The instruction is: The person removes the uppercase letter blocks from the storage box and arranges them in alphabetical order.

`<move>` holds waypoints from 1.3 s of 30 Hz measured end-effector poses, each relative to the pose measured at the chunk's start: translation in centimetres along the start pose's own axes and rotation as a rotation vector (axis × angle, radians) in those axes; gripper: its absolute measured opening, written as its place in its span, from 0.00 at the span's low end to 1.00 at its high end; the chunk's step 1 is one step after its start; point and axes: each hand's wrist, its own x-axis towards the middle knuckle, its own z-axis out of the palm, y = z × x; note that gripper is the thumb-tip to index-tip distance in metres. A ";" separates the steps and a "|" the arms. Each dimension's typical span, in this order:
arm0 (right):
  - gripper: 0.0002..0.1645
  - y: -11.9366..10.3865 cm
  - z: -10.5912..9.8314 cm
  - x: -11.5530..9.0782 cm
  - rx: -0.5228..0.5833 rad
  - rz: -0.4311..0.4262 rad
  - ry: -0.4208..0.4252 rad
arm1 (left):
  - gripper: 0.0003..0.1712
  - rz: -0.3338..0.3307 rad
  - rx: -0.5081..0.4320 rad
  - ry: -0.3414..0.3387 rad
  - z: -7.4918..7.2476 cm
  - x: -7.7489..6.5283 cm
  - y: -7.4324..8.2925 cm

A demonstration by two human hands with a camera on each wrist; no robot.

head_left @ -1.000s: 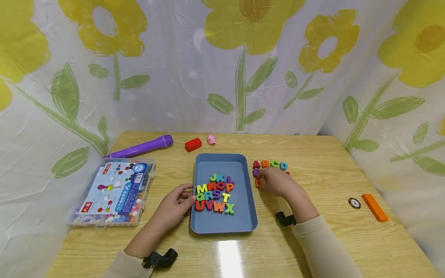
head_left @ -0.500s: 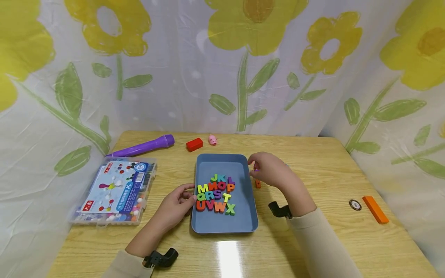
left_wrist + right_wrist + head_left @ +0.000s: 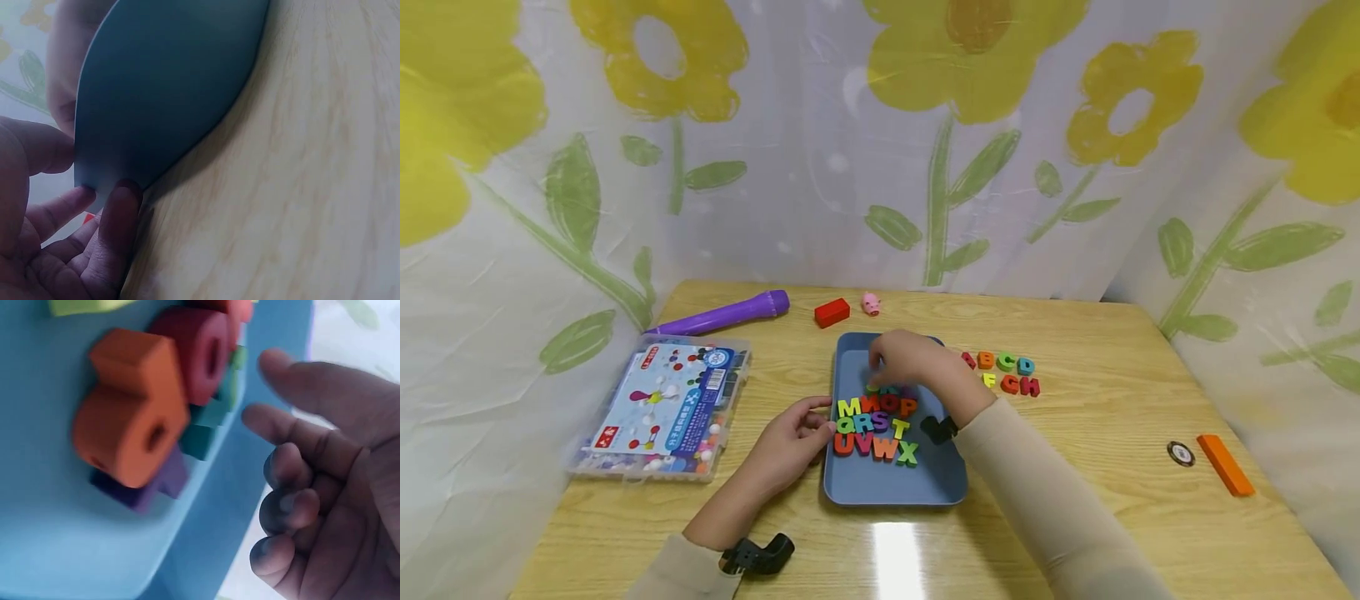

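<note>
Several colourful toy letters [image 3: 884,450] lie in the blue-grey tray [image 3: 895,492], running roughly from J to X. My left hand [image 3: 790,442] touches the tray's left rim, its fingertips against the outer wall. Over the tray's far part hovers my right hand [image 3: 910,362], covering some of J, K and L. In the right wrist view, thumb and forefinger are apart with nothing between them. An orange letter P [image 3: 125,419] is close by, beside a dark red O [image 3: 194,353], a teal K [image 3: 203,428] and a purple L [image 3: 144,487].
Right of the tray, letters such as C [image 3: 1007,361] and H [image 3: 1030,387] stand in rows, partly behind my arm. A plastic kit box [image 3: 658,400] lies left, a purple microphone [image 3: 722,317] behind it. Farther around are a red block [image 3: 832,312], pink pig [image 3: 871,303], chip [image 3: 1181,453] and orange block [image 3: 1225,465].
My right hand has moved left from the rows of letters on the table to above the tray. My left hand stays at the rim. The head view has shifted slightly.
</note>
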 end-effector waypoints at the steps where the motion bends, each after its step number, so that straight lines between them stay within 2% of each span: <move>1: 0.17 0.1 0.2 0.1 0.002 -0.001 -0.007 | 0.26 0.000 0.001 0.000 0.1 0.0 0.0; 13: 0.13 0.2 1.1 0.4 0.019 -0.013 0.009 | 0.26 -0.005 -0.007 0.000 0.2 0.0 0.2; 24: 0.09 0.2 1.8 0.7 -0.061 -0.013 0.013 | 0.26 -0.003 -0.005 0.007 0.2 0.1 0.2; 34: 0.06 1.0 0.2 -1.6 -0.039 -0.025 0.119 | 0.27 -0.005 0.008 0.006 0.3 0.0 0.2; 39: 0.10 3.5 -1.1 -4.8 0.005 -0.035 0.212 | 0.27 0.002 0.003 0.008 0.1 -0.2 0.1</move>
